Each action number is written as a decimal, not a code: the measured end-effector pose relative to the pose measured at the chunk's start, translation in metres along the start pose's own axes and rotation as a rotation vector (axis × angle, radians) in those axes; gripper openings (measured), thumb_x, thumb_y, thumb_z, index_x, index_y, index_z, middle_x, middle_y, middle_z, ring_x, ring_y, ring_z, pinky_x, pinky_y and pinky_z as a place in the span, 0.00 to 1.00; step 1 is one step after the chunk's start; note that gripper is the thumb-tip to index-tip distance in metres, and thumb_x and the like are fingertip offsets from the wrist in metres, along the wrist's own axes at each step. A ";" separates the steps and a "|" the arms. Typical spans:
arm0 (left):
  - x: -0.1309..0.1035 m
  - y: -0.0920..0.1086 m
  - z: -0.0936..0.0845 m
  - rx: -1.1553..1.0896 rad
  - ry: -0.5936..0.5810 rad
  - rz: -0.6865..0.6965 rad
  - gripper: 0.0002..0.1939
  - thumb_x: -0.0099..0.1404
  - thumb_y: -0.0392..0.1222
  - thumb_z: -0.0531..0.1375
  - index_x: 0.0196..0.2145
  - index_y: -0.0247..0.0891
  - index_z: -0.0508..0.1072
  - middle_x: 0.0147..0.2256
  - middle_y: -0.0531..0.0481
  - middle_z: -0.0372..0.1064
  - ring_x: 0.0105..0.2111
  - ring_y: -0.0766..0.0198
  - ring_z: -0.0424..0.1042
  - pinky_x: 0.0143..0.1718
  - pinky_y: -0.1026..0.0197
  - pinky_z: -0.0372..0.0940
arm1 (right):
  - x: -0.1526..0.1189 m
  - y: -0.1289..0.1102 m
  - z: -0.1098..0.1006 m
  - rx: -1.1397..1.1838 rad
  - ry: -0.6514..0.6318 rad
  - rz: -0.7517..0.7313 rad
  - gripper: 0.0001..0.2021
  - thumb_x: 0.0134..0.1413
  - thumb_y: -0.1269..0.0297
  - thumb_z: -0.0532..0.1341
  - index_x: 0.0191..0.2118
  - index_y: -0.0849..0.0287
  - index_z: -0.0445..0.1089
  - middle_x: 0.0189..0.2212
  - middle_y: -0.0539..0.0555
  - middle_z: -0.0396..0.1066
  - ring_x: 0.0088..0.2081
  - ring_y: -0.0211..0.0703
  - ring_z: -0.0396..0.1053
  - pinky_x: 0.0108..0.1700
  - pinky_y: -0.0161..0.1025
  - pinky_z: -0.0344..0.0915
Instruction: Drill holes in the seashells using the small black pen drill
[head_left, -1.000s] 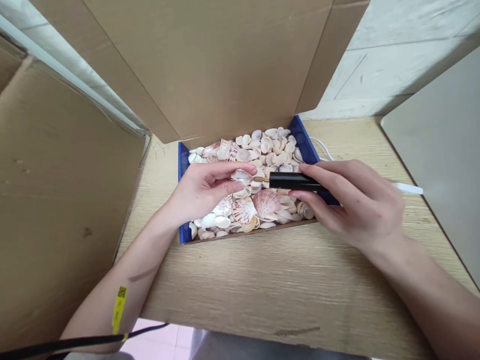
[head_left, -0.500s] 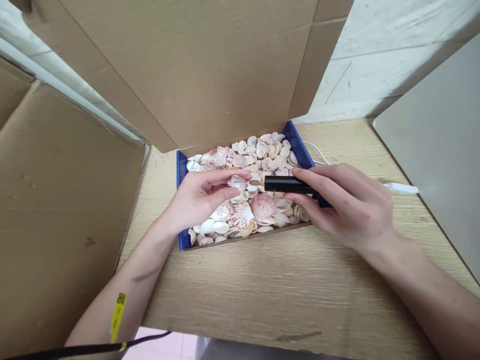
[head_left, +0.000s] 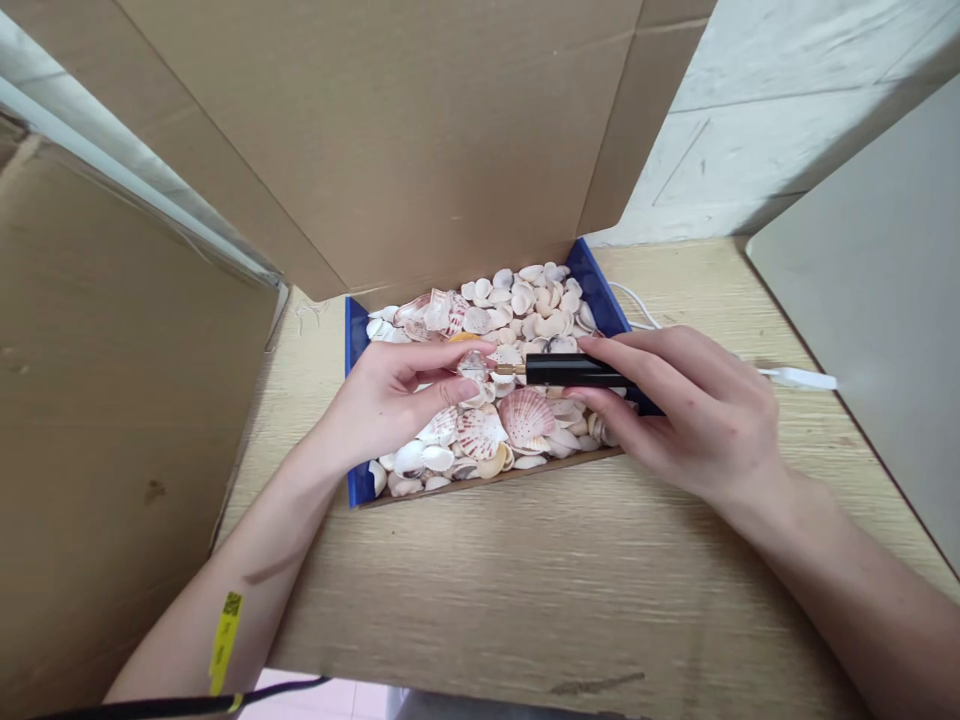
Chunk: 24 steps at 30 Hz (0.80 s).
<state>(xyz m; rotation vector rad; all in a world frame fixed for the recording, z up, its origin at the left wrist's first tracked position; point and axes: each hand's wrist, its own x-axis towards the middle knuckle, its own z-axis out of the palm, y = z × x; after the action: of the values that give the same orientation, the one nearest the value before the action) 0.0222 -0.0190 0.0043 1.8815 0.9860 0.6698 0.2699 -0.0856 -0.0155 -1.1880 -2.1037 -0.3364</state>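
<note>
L hand [head_left: 390, 392] is pinching a shell [head_left: 472, 366] over box [head_left: 598, 287]; R hand [head_left: 694, 410] is gripping drill [head_left: 574, 370], bit [head_left: 510, 369] aiming left at shell; too much push is prob. risking a crack or pricked fingers [head_left: 454, 389].

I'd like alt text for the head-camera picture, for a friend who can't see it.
A person's left hand pinches a small shell while the right hand points the brass-coloured tip of a slim black tool at it. Below is an open, blue-sided box full of seashells, on a wooden table.
</note>
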 end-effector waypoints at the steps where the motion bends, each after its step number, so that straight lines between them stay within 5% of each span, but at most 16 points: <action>1: 0.000 0.000 0.000 0.002 -0.002 0.006 0.18 0.59 0.41 0.65 0.47 0.40 0.77 0.42 0.50 0.78 0.38 0.65 0.75 0.41 0.67 0.68 | 0.000 0.000 0.000 0.009 0.008 -0.009 0.18 0.51 0.67 0.66 0.49 0.61 0.67 0.36 0.58 0.74 0.34 0.43 0.71 0.34 0.39 0.69; 13: 0.000 -0.001 0.002 -0.007 -0.025 0.007 0.16 0.60 0.40 0.64 0.47 0.42 0.77 0.44 0.53 0.77 0.41 0.65 0.75 0.44 0.67 0.68 | 0.003 -0.001 0.000 -0.015 0.023 -0.034 0.19 0.51 0.67 0.66 0.49 0.60 0.67 0.35 0.58 0.73 0.32 0.44 0.68 0.34 0.41 0.68; 24: -0.001 -0.002 0.003 -0.008 -0.058 -0.010 0.13 0.61 0.43 0.63 0.44 0.43 0.79 0.38 0.52 0.78 0.34 0.64 0.73 0.35 0.66 0.67 | 0.002 0.000 -0.002 -0.003 0.005 -0.033 0.17 0.53 0.66 0.64 0.50 0.59 0.66 0.36 0.58 0.73 0.32 0.44 0.69 0.33 0.42 0.68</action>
<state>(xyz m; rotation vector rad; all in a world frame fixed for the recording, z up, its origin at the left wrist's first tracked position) 0.0231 -0.0201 0.0013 1.8771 0.9542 0.6095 0.2700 -0.0857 -0.0125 -1.1538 -2.1214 -0.3574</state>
